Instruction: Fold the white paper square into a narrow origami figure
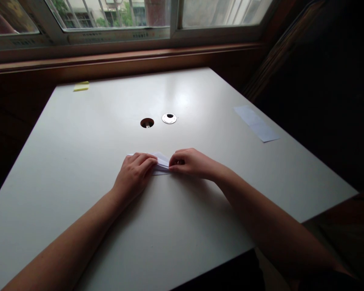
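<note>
A folded sheet of white paper (163,165) lies on the white table between my two hands, its layers showing in the gap. My left hand (138,166) rests over its left part, fingers bent and pressed together on the folds, covering much of it. At the right end of the paper, my right hand (188,162) pinches the edge between thumb and curled fingers. Only the middle and a thin strip along the top of the paper are visible.
The white table (79,133) has a round open hole (147,123) and a metal-ringed grommet (169,118) beyond my hands. Another sheet of paper (257,123) lies near the right edge. A yellow pad (81,86) sits at the far left corner. A window (115,16) stands behind.
</note>
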A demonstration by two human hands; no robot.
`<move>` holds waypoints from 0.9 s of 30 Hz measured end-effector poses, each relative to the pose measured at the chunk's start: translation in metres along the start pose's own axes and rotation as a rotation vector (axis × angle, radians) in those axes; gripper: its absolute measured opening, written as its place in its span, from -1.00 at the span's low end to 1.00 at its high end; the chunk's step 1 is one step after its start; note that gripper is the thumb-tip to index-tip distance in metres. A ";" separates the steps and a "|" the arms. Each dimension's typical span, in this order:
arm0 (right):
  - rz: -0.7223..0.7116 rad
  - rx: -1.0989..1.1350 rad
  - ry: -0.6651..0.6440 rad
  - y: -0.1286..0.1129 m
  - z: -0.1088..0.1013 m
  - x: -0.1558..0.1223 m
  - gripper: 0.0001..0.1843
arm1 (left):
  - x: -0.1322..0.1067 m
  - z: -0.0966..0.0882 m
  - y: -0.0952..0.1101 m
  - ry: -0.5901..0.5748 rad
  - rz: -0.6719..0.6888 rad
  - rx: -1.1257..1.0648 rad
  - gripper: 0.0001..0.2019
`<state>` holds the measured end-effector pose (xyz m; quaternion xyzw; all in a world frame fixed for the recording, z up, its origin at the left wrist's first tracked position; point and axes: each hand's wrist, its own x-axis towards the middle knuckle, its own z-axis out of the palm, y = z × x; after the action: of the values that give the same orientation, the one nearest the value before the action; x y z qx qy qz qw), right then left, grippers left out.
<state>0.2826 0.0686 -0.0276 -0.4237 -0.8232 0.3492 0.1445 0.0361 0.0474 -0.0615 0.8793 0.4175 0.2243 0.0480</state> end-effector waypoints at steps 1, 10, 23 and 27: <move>0.026 0.019 0.011 0.000 0.001 0.000 -0.86 | 0.000 0.000 0.000 0.005 0.002 0.003 -0.84; 0.131 0.072 0.061 -0.001 0.015 0.005 -0.81 | 0.001 0.000 -0.002 0.023 0.045 0.021 -0.83; 0.130 0.041 0.093 0.001 0.016 0.007 -0.83 | 0.001 0.000 -0.007 0.061 0.130 0.052 -0.76; 0.107 0.040 0.081 0.001 0.013 0.007 -0.83 | 0.000 0.000 -0.009 0.041 0.181 -0.006 -0.77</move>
<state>0.2716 0.0688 -0.0383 -0.4778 -0.7858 0.3552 0.1675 0.0296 0.0530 -0.0644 0.9084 0.3368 0.2468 0.0215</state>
